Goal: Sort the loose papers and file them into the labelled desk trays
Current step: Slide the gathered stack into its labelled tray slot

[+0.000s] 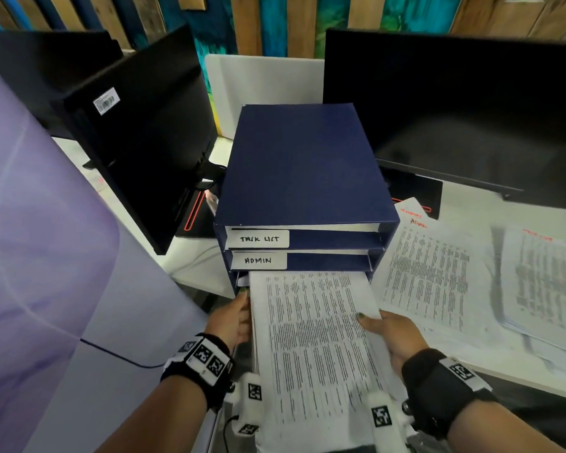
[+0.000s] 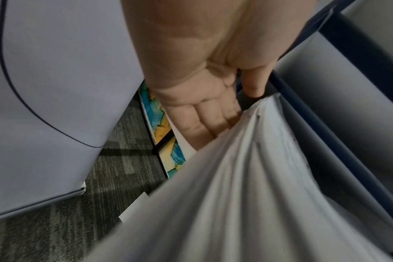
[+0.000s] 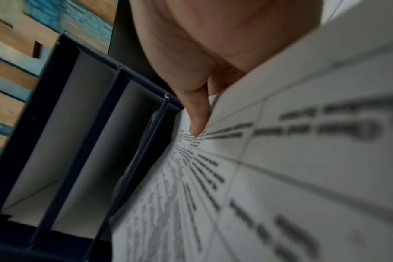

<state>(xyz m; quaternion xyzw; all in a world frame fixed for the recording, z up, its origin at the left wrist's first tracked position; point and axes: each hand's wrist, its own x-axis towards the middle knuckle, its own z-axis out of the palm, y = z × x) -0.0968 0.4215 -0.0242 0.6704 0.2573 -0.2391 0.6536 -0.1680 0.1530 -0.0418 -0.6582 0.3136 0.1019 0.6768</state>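
A dark blue tray unit (image 1: pixel 303 165) stands on the desk with slots labelled TASK LIST (image 1: pixel 258 239) and ADMIN (image 1: pixel 258 260). A thick stack of printed papers (image 1: pixel 311 338) has its far end inside the lowest slot, whose label is hidden. My left hand (image 1: pixel 232 318) grips the stack's left edge, fingers underneath (image 2: pixel 204 122). My right hand (image 1: pixel 389 335) holds the right edge, thumb (image 3: pixel 196 120) on the top sheet. The same tray unit (image 3: pixel 79 141) shows empty upper slots in the right wrist view.
More printed sheets, one marked ADMIN in red (image 1: pixel 428 273), and another pile (image 1: pixel 543 289) lie on the white desk to the right. Black monitors stand at left (image 1: pixel 138 132) and right (image 1: pixel 455 109). A pale purple chair back (image 1: pixel 40 240) fills the left.
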